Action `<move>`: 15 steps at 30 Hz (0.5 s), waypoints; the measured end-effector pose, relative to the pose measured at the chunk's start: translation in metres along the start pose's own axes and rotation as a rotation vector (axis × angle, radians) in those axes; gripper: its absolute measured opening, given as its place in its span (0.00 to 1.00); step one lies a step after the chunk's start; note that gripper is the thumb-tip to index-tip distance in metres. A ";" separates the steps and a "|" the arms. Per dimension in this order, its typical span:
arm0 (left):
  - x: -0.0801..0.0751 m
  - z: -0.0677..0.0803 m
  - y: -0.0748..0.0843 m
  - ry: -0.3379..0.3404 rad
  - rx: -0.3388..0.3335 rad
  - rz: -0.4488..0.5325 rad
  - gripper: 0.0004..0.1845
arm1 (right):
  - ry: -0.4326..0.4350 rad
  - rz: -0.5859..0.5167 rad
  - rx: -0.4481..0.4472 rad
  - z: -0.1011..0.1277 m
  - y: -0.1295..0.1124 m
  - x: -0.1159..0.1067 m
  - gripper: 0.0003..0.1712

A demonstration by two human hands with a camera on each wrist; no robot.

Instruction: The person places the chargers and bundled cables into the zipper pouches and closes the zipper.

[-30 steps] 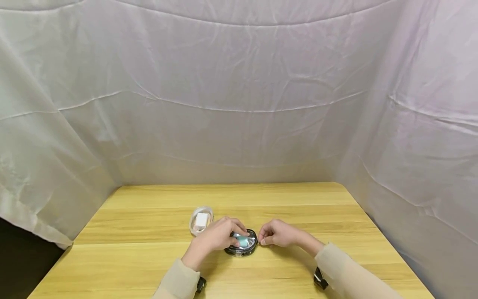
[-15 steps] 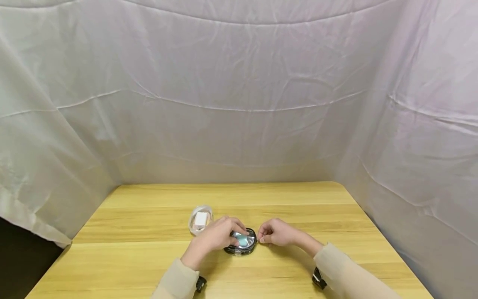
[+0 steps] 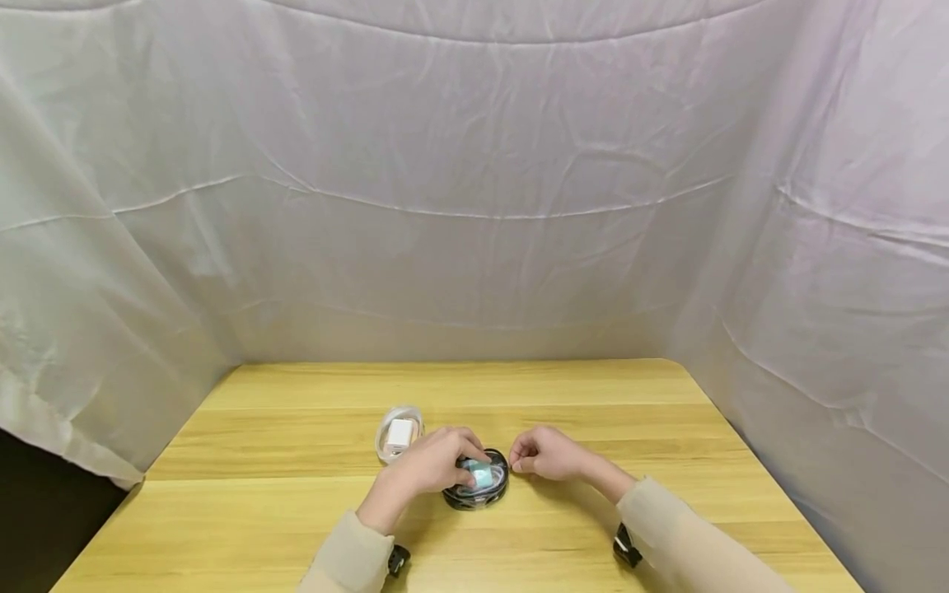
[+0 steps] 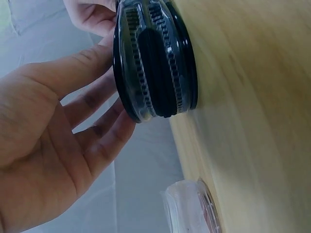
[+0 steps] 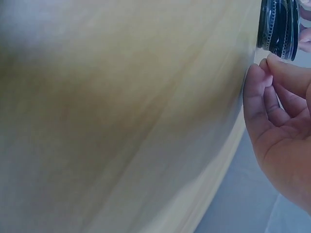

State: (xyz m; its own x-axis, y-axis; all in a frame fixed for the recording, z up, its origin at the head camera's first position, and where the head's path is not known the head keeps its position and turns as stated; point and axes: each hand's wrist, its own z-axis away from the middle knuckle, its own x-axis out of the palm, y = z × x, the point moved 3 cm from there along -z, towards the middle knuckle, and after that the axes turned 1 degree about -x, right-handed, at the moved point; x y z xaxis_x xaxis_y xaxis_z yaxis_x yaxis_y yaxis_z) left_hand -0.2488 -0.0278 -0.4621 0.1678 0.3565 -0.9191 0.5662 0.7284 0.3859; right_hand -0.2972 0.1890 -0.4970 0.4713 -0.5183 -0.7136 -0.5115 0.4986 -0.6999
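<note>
A small round clear pouch point(image 3: 493, 491) with black trim and a dark zip point(image 4: 156, 68) around its side lies on the table, with something teal point(image 3: 482, 474) showing through its top. My left hand point(image 3: 433, 463) holds it from above, thumb and fingers spread on the top face. At the pouch's right edge is my right hand point(image 3: 547, 453), thumb and forefinger pinched together at the zip. The zip pull is mostly hidden between those fingertips point(image 5: 273, 59). Behind the left hand stands a round clear pouch with a whitish rim point(image 3: 381, 435) holding a white charger plug point(image 3: 400, 433).
The wooden table point(image 3: 296, 511) runs back to a grey-white cloth curtain point(image 3: 474, 272), which also hangs on both sides. A dark area point(image 3: 52, 511) lies beyond the table's left edge. Each wrist carries a black camera point(image 3: 626, 547).
My right hand has moved slightly farther back along the edge of the black-trimmed pouch, fingertips still together. The left hand stays on the pouch.
</note>
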 end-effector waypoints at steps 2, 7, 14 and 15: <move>-0.001 0.000 0.000 -0.002 -0.005 0.012 0.18 | 0.008 0.004 0.006 -0.002 -0.001 -0.001 0.04; -0.002 0.000 0.000 -0.005 -0.006 0.043 0.16 | 0.020 -0.014 0.039 -0.007 0.000 -0.001 0.04; 0.000 -0.001 -0.005 0.000 0.041 0.054 0.16 | 0.028 -0.037 0.064 -0.016 0.000 0.001 0.04; 0.000 -0.002 -0.005 0.001 0.052 0.053 0.16 | 0.031 -0.036 0.067 -0.017 0.000 0.001 0.04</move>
State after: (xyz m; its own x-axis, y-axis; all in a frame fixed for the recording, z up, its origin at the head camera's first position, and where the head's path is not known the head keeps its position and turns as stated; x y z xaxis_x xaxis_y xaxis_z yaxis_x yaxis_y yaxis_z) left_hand -0.2531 -0.0307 -0.4640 0.1979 0.3941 -0.8975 0.5981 0.6769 0.4291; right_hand -0.3091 0.1768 -0.4973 0.4657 -0.5575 -0.6872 -0.4450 0.5237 -0.7264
